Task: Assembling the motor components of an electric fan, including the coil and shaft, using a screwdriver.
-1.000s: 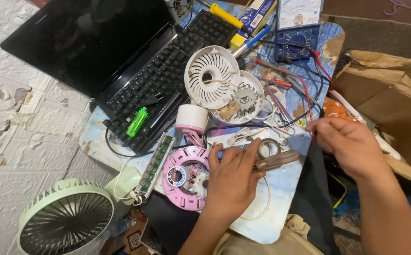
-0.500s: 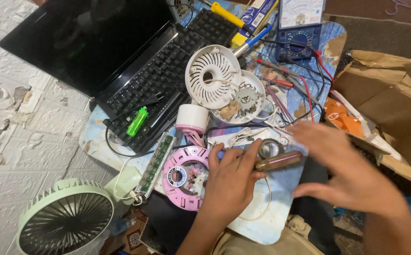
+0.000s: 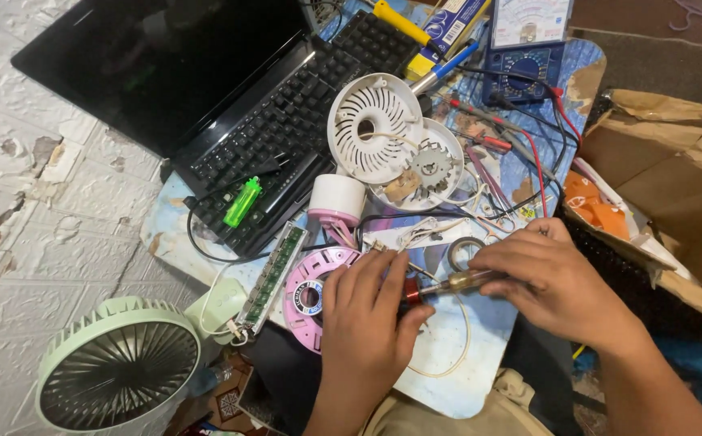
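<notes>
Amber and translucent, the handle of a small screwdriver (image 3: 457, 282) lies almost level across the middle of the cluttered work board (image 3: 480, 363), and both hands meet on it. The right hand (image 3: 557, 282) curls over the handle end, its fingers pressed together around it. The left hand (image 3: 367, 311) rests palm down on the board with its fingers loosely spread, the thumb and forefinger closing on the red collar at the front end of the tool; the tip itself is hidden under the fingers. Just left of that hand lies a pink round fan part (image 3: 310, 291), touching a narrow green circuit strip (image 3: 270, 278) that runs off toward a pale green desk fan (image 3: 117, 371) lying face-up on the floor. Above the hands stands a white and pink cylinder (image 3: 337, 202), and beyond it two white round fan grilles (image 3: 375, 125) overlap. A black laptop (image 3: 205, 89) lies open at the upper left with a bright green lighter (image 3: 242, 202) on its keyboard. A blue multimeter (image 3: 524, 40) with red and black leads sits at the top, and a torn cardboard box (image 3: 666, 161) lies at the right.
</notes>
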